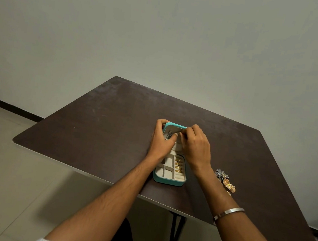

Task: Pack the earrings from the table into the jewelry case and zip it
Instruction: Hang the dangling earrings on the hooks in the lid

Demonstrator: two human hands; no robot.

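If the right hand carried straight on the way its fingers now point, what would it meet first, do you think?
The right hand points away at the raised lid of the open jewelry case; its fingertips already seem to be at the lid's inner face, though exact contact is unclear.

The desk [95, 126] has a dark brown matt top, faintly scuffed. The jewelry case [168, 182] looks like smooth teal leatherette, lined with pale, soft matt cloth. The earrings [229, 186] beside it are shiny gold-coloured metal. A polished metal bangle [229, 211] circles one wrist.
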